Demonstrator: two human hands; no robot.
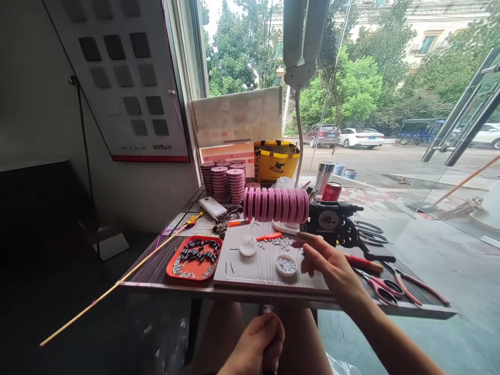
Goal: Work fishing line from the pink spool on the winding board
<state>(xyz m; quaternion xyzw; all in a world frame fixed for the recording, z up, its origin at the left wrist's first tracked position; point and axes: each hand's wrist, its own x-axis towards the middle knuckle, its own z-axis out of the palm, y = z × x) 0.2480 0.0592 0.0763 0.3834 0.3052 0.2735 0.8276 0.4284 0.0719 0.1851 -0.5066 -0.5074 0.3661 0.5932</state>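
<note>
Just below the counter's (154, 275) near edge, the left hand's (261, 341) grip presses around a mostly hidden object (267, 309), perhaps keeping the threads (269, 260) below the pink discs (275, 205) taut; the right hand (328, 260) is loosely spread near the bead dish (286, 265).

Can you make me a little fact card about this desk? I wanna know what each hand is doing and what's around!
Left hand: closed around a small pale-tipped thing
Right hand: open, to the right of the dish of pale beads
Middle: row of pink spools above a pale board
Left side: red tray holding black pieces
Right side: pink-handled scissors
Back: yellow bag, red can
Outside: trees, white car
</note>
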